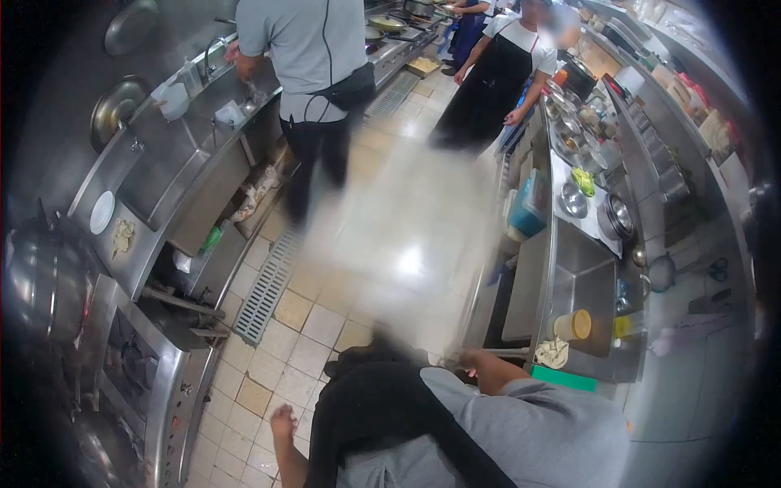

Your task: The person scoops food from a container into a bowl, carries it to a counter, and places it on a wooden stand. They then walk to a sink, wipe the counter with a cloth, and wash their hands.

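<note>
My left hand [283,420] hangs low over the tiled floor, beside my black apron [370,407]. Its fingers are loosely bent with a gap showing, and nothing is seen in it. The gas stove [130,358] stands to its left, some way off. On the other side, my right hand [467,363] is by my waist, near the front of the right-hand sink counter [521,305]. Its fingers are mostly hidden at the edge of a pale blur that covers the middle of the view.
A person in a grey shirt [305,57] stands at the left sink [167,175]. Further along the aisle is a person in a black apron [488,89]. A floor grate [267,285] runs along the left. Metal bowls [573,199] and a yellow-lidded tub [573,325] are at right.
</note>
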### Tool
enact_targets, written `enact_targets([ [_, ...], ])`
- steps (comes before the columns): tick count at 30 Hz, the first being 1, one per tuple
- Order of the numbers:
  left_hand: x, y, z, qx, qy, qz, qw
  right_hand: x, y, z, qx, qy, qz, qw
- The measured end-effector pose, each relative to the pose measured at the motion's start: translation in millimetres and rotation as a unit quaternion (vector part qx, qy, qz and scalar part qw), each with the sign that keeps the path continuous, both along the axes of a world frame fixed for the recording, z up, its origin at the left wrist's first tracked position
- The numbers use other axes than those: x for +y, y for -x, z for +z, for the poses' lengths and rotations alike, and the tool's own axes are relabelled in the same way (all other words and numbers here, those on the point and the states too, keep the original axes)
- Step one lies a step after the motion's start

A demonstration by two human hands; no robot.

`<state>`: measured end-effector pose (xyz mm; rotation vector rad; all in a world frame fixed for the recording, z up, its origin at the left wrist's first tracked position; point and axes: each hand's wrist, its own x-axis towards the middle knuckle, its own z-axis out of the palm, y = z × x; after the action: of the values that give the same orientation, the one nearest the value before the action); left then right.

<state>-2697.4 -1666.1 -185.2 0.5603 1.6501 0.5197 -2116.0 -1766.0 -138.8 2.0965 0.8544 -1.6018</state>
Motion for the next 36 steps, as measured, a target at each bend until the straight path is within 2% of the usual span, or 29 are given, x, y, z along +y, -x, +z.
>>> enact_targets([
  [2, -41.6, 12.1, -29.5, 0.1, 0.008, -0.2, 0.975, 11.9, -5.8, -4.6, -0.014, -0.016, 0.019, 1.0],
  [3, -57.3, 26.2, -40.6, 0.205, -0.116, -0.407, 0.883, 16.1, -8.4, -9.8, -0.03, -0.03, 0.037, 0.998],
  [4, -70.4, 41.3, -51.7, 0.293, -0.232, -0.582, 0.722, 21.8, -10.4, -12.0, -0.047, -0.044, 0.055, 0.996],
  [5, -87.9, 47.3, -68.4, 0.294, -0.232, -0.584, 0.72, 28.0, -14.0, -14.9, -0.065, -0.059, 0.073, 0.993],
  [6, -102.4, 45.5, -81.8, 0.234, -0.261, -0.479, 0.805, 35.8, -18.0, -14.7, -0.083, -0.073, 0.092, 0.99],
  [7, -107.6, 40.5, -84.9, 0.169, -0.283, -0.362, 0.872, 55.7, -12.6, -5.8, -0.059, -0.084, 0.024, 0.994],
  [8, -105.1, 31.5, -70.4, 0.126, -0.191, -0.31, 0.923, 73.1, -6.8, 6.1, -0.034, -0.095, -0.042, 0.994],
  [9, -102.4, 22.6, -55.2, 0.086, -0.097, -0.236, 0.963, 84.3, -22.3, -29.2, 0.013, -0.203, 0.034, 0.979],
  [10, -90.6, 0.2, -12.8, 0.06, -0.01, -0.154, 0.986, 94.6, -39.3, -71.6, 0.061, -0.307, 0.11, 0.943],
  [12, -77.3, -12.8, -18.5, 0.06, -0.019, -0.11, 0.992, 131.4, -16.1, -9.8, 0.0, -0.366, 0.018, 0.93],
  [13, -72.0, -18.8, -18.9, 0.057, -0.026, -0.071, 0.995, 144.0, -15.4, 9.2, 0.003, -0.366, 0.023, 0.93],
  [14, -62.9, -25.8, -17.7, 0.09, -0.029, -0.078, 0.992, 154.2, -16.6, 23.4, 0.012, -0.402, 0.022, 0.915],
  [15, -61.2, -24.4, -23.3, 0.064, -0.128, -0.11, 0.984, 159.8, -19.1, 29.4, 0.022, -0.438, 0.021, 0.899],
  [16, -56.9, -35.0, -14.8, 0.066, -0.128, -0.102, 0.984, 161.9, -26.0, 19.2, 0.027, -0.438, 0.028, 0.898],
  [18, -24.5, -76.3, 40.4, 0.01, -0.001, 0.135, 0.991, 160.7, -51.1, -26.5, 0.097, -0.445, -0.052, 0.889],
  [19, -26.5, -80.8, 40.4, 0.011, -0.002, 0.144, 0.989, 154.9, -56.6, -21.8, 0.103, -0.445, -0.044, 0.888],
  [21, -30.7, -87.7, 37.2, 0.003, -0.038, 0.123, 0.992, 140.0, -68.8, -11.0, -0.014, -0.415, 0.18, 0.892],
  [23, -48.5, -101.5, 44.4, 0.012, -0.026, 0.142, 0.989, 129.6, -79.6, -27.8, -0.033, -0.229, 0.244, 0.942],
  [25, -68.2, -110.6, 44.7, 0.02, -0.012, 0.161, 0.987, 111.3, -97.7, -59.2, 0.034, -0.233, 0.32, 0.918],
  [26, -85.1, -110.7, 36.6, 0.013, 0.029, 0.166, 0.986, 103.1, -104.1, -65.7, 0.038, -0.232, 0.326, 0.916],
  [27, -106.4, -112.2, 30.1, 0.005, 0.07, 0.169, 0.983, 93.2, -110.7, -71.8, 0.023, -0.315, 0.442, 0.84],
  [28, -143.6, -98.5, -2.6, 0.058, -0.065, -0.015, 0.996, 83.3, -116.0, -77.0, 0.008, -0.39, 0.546, 0.742],
  [29, -162.0, -101.0, -2.2, 0.072, -0.025, -0.049, 0.996, 81.4, -121.0, -99.4, 0.033, -0.259, 0.447, 0.855],
  [30, -170.2, -105.6, -0.4, 0.085, 0.012, -0.083, 0.993, 74.4, -127.5, -114.8, 0.033, -0.26, 0.45, 0.854],
  [32, -188.4, -109.8, -6.0, 0.099, 0.02, -0.111, 0.989, 68.0, -133.8, -118.4, 0.043, -0.245, 0.333, 0.909],
  [33, -195.8, -110.3, -8.0, 0.102, 0.024, -0.118, 0.988, 69.1, -134.6, -109.8, -0.005, -0.318, 0.478, 0.819],
  [34, -198.4, -111.9, -9.2, 0.102, 0.024, -0.119, 0.987, 70.0, -137.5, -111.0, -0.004, -0.319, 0.48, 0.817],
  [36, -196.1, -110.4, -14.7, 0.104, 0.008, -0.114, 0.988, 69.8, -144.0, -113.0, 0.034, -0.35, 0.336, 0.874],
])
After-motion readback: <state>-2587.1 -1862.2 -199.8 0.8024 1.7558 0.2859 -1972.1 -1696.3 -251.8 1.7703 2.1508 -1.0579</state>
